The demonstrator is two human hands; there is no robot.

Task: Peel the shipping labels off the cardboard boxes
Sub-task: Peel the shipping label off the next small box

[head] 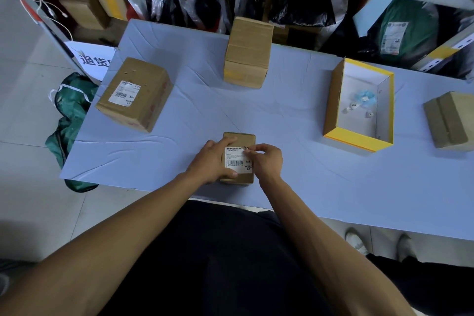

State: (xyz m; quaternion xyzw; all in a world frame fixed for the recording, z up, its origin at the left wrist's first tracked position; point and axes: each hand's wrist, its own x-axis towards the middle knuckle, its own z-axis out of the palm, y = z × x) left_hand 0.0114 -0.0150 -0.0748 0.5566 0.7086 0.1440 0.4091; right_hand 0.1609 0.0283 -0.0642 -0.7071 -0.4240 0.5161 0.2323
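Note:
A small cardboard box (239,139) lies near the table's front edge with a white shipping label (236,160) on its top face. My left hand (210,159) grips the box from its left side, fingers over the far edge and thumb at the near edge. My right hand (265,160) pinches the label's upper right corner, which looks slightly lifted. A larger cardboard box (134,93) with its own white label (125,92) sits at the left of the table.
A tall box (247,52) stands at the back centre. An open yellow-edged tray box (359,102) holding small scraps is at the right, and another box (450,120) lies at the far right. The table (282,115) has a blue cloth. Parcels fill the shelves behind.

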